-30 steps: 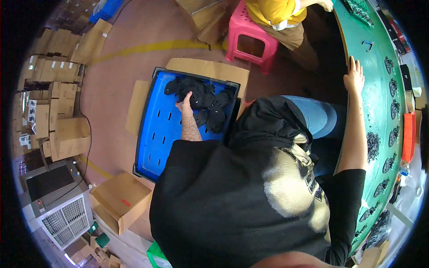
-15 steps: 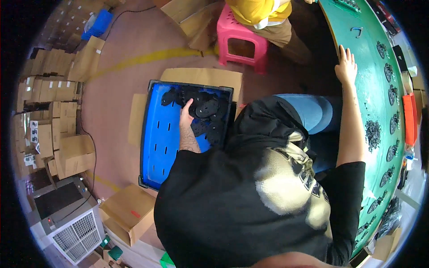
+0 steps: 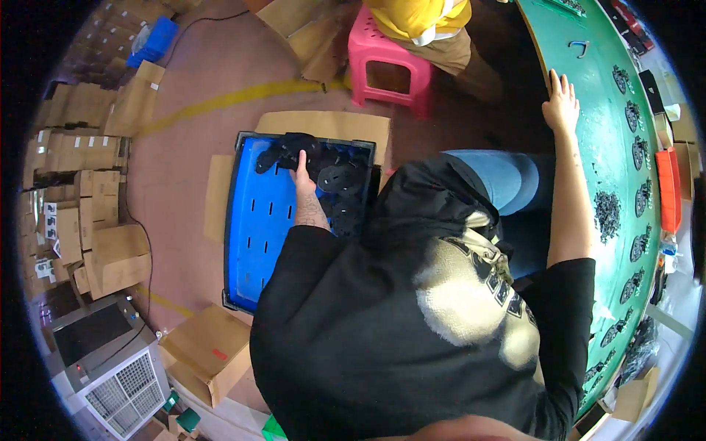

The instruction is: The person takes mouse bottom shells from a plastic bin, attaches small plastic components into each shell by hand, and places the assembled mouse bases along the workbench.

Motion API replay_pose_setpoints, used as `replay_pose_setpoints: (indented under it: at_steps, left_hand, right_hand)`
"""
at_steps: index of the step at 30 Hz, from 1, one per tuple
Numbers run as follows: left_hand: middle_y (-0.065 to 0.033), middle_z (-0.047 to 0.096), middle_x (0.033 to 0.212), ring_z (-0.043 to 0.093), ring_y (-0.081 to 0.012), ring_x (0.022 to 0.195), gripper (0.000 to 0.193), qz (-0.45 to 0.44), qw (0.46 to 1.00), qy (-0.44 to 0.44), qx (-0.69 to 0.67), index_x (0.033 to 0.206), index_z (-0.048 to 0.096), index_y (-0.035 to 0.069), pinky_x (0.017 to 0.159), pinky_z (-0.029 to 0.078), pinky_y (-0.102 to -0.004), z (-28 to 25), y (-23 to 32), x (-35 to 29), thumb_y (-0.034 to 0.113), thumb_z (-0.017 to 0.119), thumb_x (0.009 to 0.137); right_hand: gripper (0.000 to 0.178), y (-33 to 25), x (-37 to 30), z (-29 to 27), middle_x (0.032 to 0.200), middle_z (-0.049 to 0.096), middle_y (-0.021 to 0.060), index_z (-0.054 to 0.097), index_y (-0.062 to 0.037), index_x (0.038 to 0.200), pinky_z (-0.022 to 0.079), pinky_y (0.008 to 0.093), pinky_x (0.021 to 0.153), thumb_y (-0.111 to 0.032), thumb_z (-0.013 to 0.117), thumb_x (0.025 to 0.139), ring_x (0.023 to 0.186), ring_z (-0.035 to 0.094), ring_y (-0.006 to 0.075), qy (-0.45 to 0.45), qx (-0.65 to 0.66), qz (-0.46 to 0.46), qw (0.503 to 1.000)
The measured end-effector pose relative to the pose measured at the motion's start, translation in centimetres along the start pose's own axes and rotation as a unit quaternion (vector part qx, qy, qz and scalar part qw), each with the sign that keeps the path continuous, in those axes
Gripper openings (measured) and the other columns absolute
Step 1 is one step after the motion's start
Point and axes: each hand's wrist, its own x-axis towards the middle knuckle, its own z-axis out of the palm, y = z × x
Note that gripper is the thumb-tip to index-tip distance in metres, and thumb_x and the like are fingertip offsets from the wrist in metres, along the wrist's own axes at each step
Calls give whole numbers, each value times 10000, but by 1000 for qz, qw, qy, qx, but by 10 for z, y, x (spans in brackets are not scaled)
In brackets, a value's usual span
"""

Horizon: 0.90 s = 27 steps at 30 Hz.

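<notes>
My left hand is in the blue bin, closed around some black flat parts with rounded outlines. Its thumb shows on top, while the other fingers are hidden by the parts. More black rounded pieces lie heaped beside it, at the bin's right side. My right hand rests on the left edge of the green table, fingers stretched out and holding nothing. Along that table runs a row of black assemblies, with a pile of small black bits nearer the edge.
Cardboard lies under the bin. Ahead, a person in yellow sits on a pink stool. Stacked cartons and a grey air cooler stand on the left. An orange-red tray sits past the table's far edge.
My left hand has shifted slightly farther up and left in the bin, and black parts now bulge up beyond it. My right hand stays on the table edge.
</notes>
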Motion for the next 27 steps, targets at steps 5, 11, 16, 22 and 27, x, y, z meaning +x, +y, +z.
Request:
replay_pose_setpoints:
  at_steps: [5, 11, 16, 22, 27]
  left_hand:
    - [-147, 453, 1283, 515, -312, 1110, 862, 26, 996, -65, -55, 1378, 254, 109, 868, 495, -479, -10, -1, -10, 224, 784, 707]
    - [-127, 466, 1270, 526, -295, 1092, 753, 72, 993, -66, -70, 1353, 297, 124, 852, 512, -456, -24, 3, -17, 147, 744, 748]
    - [-104, 462, 1274, 513, -282, 1102, 763, 80, 991, 16, -110, 1349, 289, 129, 896, 489, -454, -52, 12, -16, 171, 749, 742]
    - [-114, 413, 1324, 463, -295, 1161, 856, 128, 986, -4, -104, 1396, 199, 156, 943, 447, -486, -62, 46, -29, 212, 749, 743]
    - [-113, 363, 1366, 441, -305, 1185, 909, 135, 986, -48, -89, 1417, 147, 164, 958, 431, -486, -62, 72, -43, 228, 752, 740]
  right_hand:
    - [694, -1, -1, -1, 1458, 284, 70, 302, -270, 1393, 259, 484, 1056, -60, 491, 759, 1340, 272, 284, -4, 9, 4, 1000]
    - [704, 1, 1, 4, 1459, 279, 69, 286, -274, 1397, 253, 483, 1061, -64, 498, 759, 1344, 262, 288, 5, 14, 1, 1000]
    - [694, 2, 5, 4, 1461, 276, 60, 287, -278, 1397, 251, 485, 1062, -79, 507, 769, 1343, 262, 284, 6, 13, -5, 1000]
    - [690, 6, 6, 10, 1461, 276, 54, 285, -289, 1397, 248, 478, 1067, -94, 517, 777, 1343, 263, 274, 4, 8, -1, 1000]
    - [699, 6, 9, 13, 1459, 281, 56, 278, -296, 1400, 250, 486, 1064, -98, 519, 775, 1342, 267, 281, 7, 10, -4, 1000]
